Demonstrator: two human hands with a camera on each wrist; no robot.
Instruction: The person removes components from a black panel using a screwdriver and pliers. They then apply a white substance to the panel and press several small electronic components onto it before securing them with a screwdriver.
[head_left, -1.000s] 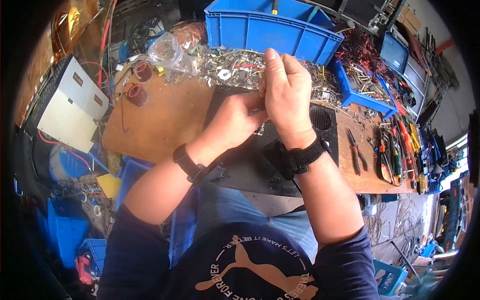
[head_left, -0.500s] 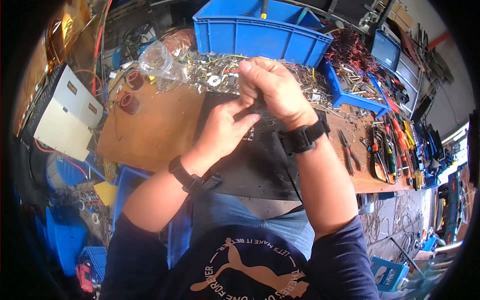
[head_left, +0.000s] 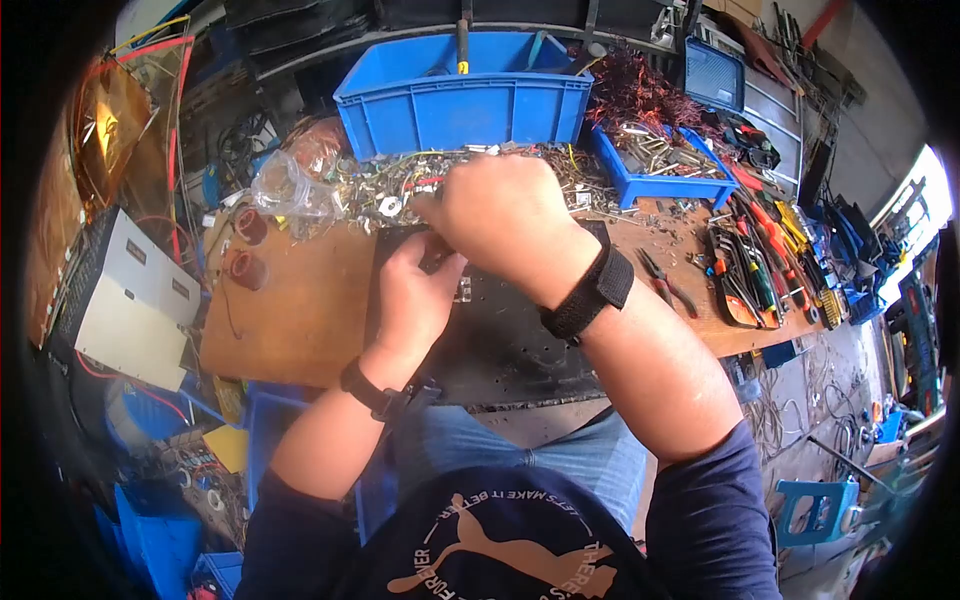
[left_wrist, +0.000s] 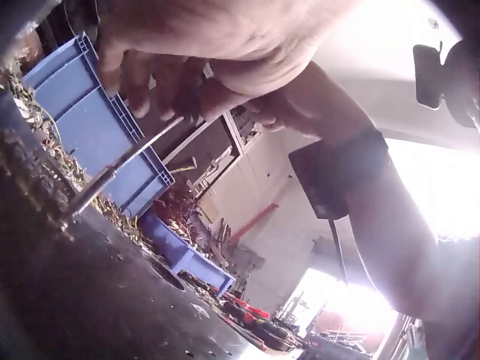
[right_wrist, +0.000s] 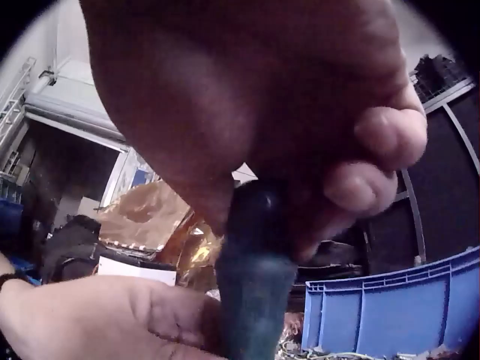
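A screwdriver with a dark blue-green handle [right_wrist: 257, 300] stands between my hands. Its metal shaft [left_wrist: 124, 163] slants down, with the tip right at the surface of a black metal panel [head_left: 520, 345] that has small holes. My right hand [head_left: 512, 222] grips the handle from above, fingers curled round its top end. Lower down, my left hand [head_left: 412, 292] holds the screwdriver between thumb and fingers, near where handle meets shaft. A small metallic part [head_left: 463, 290] shows on the panel beside the left thumb. From the head view the screwdriver is mostly hidden behind the hands.
Behind the panel lie scattered metal scraps [head_left: 400, 180] and a large blue crate [head_left: 460, 110]. A smaller blue tray [head_left: 670, 185] holds metal pieces. Pliers [head_left: 668, 283] and several hand tools [head_left: 750, 270] lie at right. Two copper-coloured coils [head_left: 248, 268] sit at left on the wooden table [head_left: 290, 310].
My right hand has turned over, from thumb up to back of the hand up, above the left. Both hands shift left in the head view, which itself has tilted up.
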